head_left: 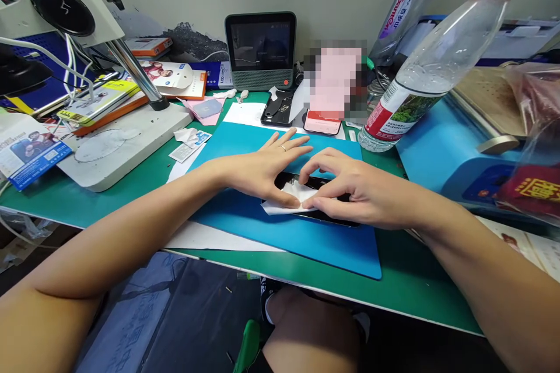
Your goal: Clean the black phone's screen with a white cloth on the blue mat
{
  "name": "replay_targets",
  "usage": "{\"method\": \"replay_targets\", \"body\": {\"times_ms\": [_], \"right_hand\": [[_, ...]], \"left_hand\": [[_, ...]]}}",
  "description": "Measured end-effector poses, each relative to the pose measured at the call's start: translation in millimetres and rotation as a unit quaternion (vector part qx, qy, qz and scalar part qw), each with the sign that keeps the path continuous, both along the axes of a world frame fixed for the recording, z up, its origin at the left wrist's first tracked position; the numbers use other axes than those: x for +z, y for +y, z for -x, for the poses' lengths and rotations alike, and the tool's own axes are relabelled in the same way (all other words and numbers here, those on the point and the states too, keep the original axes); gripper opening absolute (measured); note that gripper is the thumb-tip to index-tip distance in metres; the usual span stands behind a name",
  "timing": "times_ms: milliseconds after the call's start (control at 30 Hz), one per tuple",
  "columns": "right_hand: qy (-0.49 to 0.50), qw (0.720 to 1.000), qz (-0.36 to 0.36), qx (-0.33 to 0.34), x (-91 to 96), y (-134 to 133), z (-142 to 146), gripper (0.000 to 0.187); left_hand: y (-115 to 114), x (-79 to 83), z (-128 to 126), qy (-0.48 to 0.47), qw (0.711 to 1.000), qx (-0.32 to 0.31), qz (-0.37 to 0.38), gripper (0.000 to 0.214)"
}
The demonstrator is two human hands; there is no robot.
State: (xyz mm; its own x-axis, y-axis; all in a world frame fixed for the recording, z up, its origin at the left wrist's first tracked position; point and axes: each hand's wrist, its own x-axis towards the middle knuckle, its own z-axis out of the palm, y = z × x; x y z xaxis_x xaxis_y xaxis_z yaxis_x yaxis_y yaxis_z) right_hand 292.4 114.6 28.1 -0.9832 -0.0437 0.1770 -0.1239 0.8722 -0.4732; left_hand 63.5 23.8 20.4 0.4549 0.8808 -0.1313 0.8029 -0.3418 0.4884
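A black phone (341, 215) lies flat on the blue mat (236, 210), partly covered by my hands. A crumpled white wipe (280, 208) is spread over the phone's left part and hangs past its edge. My left hand (265, 169), with a ring on one finger, is stretched out with the fingers spread over the phone's far side; its thumb presses on the wipe. From the right, my right hand (345, 186) bends over the phone, its curled fingers and thumb gripping the wipe close to my left thumb. The phone's middle is mostly hidden.
Behind the mat lie a black phone-shaped piece (277, 108) and a lit phone (322, 122). A smart display (261, 49) stands against the wall. At right are a water bottle (406, 93) and a blue machine (437, 151); a white stand base (118, 151) occupies the left.
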Motion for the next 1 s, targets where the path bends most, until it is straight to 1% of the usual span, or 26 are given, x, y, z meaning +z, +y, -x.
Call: {"method": "replay_targets", "body": {"times_ms": [100, 167, 300, 400, 500, 633, 700, 767, 833, 867, 933, 1000], "right_hand": [[0.042, 0.999, -0.017, -0.014, -1.4, 3.1, -0.4, 0.034], [0.06, 0.997, -0.035, -0.024, -3.5, 4.7, 0.7, 0.038], [0.05, 0.993, -0.083, -0.06, -9.1, 6.5, 4.1, 0.038], [0.045, 0.989, -0.105, -0.094, -11.8, 7.3, 5.1, 0.037], [0.037, 0.99, -0.087, -0.102, -9.6, 7.4, 3.1, 0.037], [-0.006, 0.998, -0.027, -0.051, -3.7, 6.8, -1.2, 0.036], [-0.01, 0.998, -0.023, -0.049, -4.0, 6.9, -1.2, 0.037], [0.005, 0.995, -0.042, -0.087, -7.5, 7.5, 0.7, 0.039], [0.022, 0.988, -0.077, -0.129, -12.7, 8.5, 3.5, 0.041], [0.026, 0.985, -0.095, -0.14, -15.1, 9.0, 4.7, 0.041], [0.028, 0.982, -0.126, -0.141, -18.7, 9.8, 5.7, 0.04], [0.033, 0.98, -0.139, -0.137, -20.1, 10.3, 5.2, 0.039]], "left_hand": [[1.4, 0.3, 3.2, 0.014, 1.0, 0.011, -0.003, 0.111], [3.7, 0.6, 8.7, 0.02, 0.999, 0.03, -0.007, 0.111], [9.2, 0.5, 16.8, 0.037, 0.996, 0.08, -0.016, 0.108], [11.7, -1.5, 14.0, 0.037, 0.994, 0.098, -0.014, 0.104], [10.8, -3.9, 7.4, 0.03, 0.995, 0.098, -0.018, 0.098], [6.1, -4.7, -0.2, 0.011, 0.998, 0.049, -0.024, 0.1], [5.3, -5.1, -3.5, 0.007, 0.999, 0.043, -0.02, 0.099], [6.6, -6.4, -6.5, 0.012, 0.998, 0.065, -0.021, 0.096], [9.1, -8.3, -8.8, 0.022, 0.994, 0.101, -0.032, 0.091], [10.1, -9.0, -9.5, 0.027, 0.992, 0.117, -0.043, 0.088], [11.2, -9.8, -9.5, 0.033, 0.989, 0.131, -0.064, 0.084], [10.7, -9.4, -7.4, 0.036, 0.988, 0.126, -0.075, 0.083]]}}
